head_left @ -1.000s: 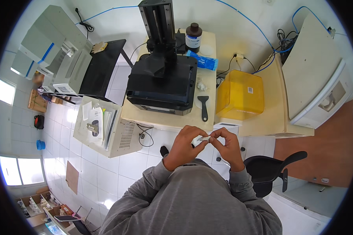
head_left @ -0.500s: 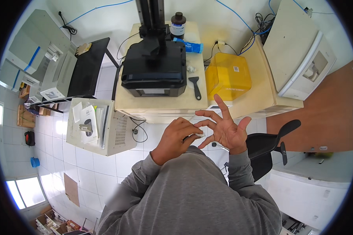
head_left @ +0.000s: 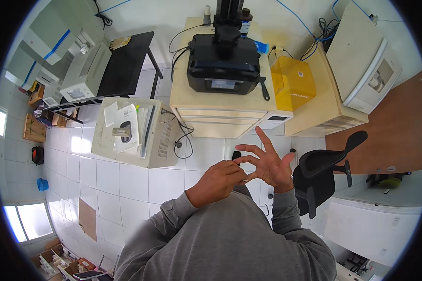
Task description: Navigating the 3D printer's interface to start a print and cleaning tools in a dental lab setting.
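Note:
My left hand (head_left: 216,181) is closed in a pinch in front of my body, back of the hand up. At its fingertips shows a sliver of a small white thing (head_left: 245,180), perhaps tissue; most of it is hidden by the fingers. Beside it, my right hand (head_left: 273,167) is palm up and open, fingers spread and the thumb held out. Its lower fingers reach to the left fingertips and seem to touch them there.
Ahead stands a cream cabinet (head_left: 211,104) bearing a black machine (head_left: 224,65), a black scraper (head_left: 264,89) and a dark bottle (head_left: 245,22). A yellow cover (head_left: 293,84) is to its right. A black office chair (head_left: 321,164) stands right; a beige box with papers (head_left: 143,140) stands left.
The surroundings have shifted right and upward in view, showing more floor. My left fingertips have moved down to the right hand's lower fingers, and less of the white thing shows.

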Tool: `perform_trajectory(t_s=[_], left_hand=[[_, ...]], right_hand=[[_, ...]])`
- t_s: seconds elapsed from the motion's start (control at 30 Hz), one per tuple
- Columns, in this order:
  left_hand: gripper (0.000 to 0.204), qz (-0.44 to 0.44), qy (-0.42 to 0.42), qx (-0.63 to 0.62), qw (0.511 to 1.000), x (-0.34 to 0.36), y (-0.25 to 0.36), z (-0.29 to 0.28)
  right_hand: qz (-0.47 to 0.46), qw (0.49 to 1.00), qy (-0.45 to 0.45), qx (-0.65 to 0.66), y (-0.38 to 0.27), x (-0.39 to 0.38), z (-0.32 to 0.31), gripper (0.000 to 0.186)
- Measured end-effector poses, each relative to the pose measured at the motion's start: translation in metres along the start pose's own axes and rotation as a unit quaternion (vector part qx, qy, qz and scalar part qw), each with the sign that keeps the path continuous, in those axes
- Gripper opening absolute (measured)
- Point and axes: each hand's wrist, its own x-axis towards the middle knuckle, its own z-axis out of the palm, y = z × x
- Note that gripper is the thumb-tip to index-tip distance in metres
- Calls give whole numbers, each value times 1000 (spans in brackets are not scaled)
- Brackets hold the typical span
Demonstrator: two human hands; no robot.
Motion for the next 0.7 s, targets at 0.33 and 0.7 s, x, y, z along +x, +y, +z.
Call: perform_trajectory(t_s=[0.33, 0.7], left_hand=[[12, -79, 41, -61, 994, -49, 16, -10], [23, -281, 12, -496, 821, -21, 12, 37]], right_hand=[[-140, 970, 160, -121, 6, -50, 20, 131], [-96, 972, 69, -203, 10, -79, 49, 125]])
